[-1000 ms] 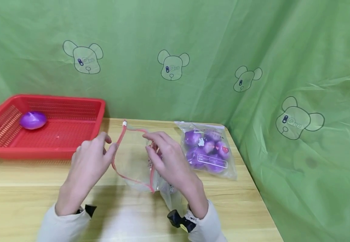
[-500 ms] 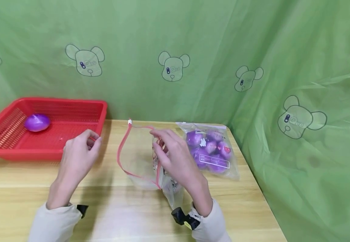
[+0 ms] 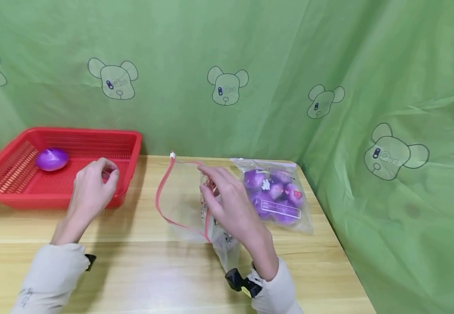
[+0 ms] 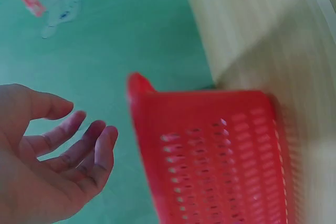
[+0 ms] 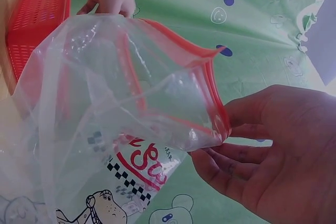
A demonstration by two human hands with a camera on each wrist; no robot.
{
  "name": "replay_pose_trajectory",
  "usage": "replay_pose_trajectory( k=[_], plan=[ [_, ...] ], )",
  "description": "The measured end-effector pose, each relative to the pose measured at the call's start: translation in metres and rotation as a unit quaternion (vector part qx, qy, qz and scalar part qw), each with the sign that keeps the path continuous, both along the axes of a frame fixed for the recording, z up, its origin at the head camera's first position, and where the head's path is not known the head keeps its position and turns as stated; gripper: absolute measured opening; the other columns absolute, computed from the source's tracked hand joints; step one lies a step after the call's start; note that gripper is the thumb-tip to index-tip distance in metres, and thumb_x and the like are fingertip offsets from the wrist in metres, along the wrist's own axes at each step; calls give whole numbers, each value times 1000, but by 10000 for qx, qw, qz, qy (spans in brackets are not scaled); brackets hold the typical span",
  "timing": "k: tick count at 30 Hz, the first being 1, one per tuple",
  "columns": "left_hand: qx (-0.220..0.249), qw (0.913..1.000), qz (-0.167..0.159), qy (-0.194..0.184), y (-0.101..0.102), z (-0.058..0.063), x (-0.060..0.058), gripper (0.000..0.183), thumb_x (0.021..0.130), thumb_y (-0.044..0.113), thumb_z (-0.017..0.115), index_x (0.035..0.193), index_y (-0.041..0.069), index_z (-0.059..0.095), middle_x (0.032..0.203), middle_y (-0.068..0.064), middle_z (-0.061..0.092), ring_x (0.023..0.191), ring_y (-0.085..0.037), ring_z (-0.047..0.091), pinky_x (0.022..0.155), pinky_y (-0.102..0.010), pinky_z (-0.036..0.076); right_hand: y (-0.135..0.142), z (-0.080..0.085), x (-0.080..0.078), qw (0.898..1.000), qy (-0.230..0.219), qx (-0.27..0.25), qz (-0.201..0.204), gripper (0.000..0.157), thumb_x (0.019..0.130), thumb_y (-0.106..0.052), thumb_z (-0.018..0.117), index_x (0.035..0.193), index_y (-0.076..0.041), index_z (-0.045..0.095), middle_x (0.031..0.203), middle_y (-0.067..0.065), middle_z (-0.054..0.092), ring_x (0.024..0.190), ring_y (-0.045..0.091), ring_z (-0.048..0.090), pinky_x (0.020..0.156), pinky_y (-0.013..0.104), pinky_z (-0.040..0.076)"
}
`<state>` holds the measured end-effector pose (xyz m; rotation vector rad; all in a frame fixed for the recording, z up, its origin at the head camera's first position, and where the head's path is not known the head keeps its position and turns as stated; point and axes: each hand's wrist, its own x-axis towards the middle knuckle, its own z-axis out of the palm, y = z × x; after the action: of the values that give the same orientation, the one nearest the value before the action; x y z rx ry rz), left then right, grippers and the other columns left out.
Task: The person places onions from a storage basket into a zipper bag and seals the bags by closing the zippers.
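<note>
My right hand [image 3: 232, 207] pinches the red rim of a clear zip bag [image 5: 118, 103], which stands with its mouth spread wide. Printed letters and a cartoon figure show on the bag in the right wrist view. My left hand [image 3: 93, 185] holds nothing; its fingers bend loosely over the near right rim of a red basket [image 3: 132, 163]. Within the basket, toward its left, lies a shiny purple egg-shaped thing [image 3: 52, 159]. From the left wrist view, my left fingers [image 4: 105, 150] are apart from the basket's side.
A sealed clear bag [image 3: 304, 224] of several purple round things lies right of my right hand, near the table's right edge. Green curtain [image 3: 180, 104] with bear faces hangs behind and to the right. Pale wooden table [image 3: 152, 274] extends in front.
My left hand has left the bag's left rim and moved left to the basket. My right hand keeps its grip, shifting slightly right with the bag.
</note>
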<state>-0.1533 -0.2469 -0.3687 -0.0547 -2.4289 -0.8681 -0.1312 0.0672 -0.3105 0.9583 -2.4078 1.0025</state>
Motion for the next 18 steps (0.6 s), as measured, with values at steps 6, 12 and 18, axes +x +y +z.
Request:
replay_pose_trajectory(
  k=[6,12,18],
  plan=[
    [-344,9989,11,-311,-23,-7,-24,20,92,7,56,108,-5,61,101,-26,60,87,-41,56,72,-58,44,0,1,-1,10000,16,22,55,42,97,-7,60,139,-5,56,116,5,64,82,7,59,68,17,53],
    [-684,9924,216,-1000,-53,-17,-48,30,93,9,53,118,-7,53,113,-31,49,100,-52,49,76,-64,43,1,0,1,9999,40,-76,66,41,97,-6,59,138,-4,57,110,4,65,82,7,60,65,17,53],
    [-1079,9802,304,-1633,-86,-30,-67,33,90,10,53,116,-9,45,117,-38,38,103,-59,40,77,-68,40,4,-5,7,9998,73,-192,8,37,96,-4,61,133,-2,60,107,6,66,83,8,61,65,18,53]
  ],
)
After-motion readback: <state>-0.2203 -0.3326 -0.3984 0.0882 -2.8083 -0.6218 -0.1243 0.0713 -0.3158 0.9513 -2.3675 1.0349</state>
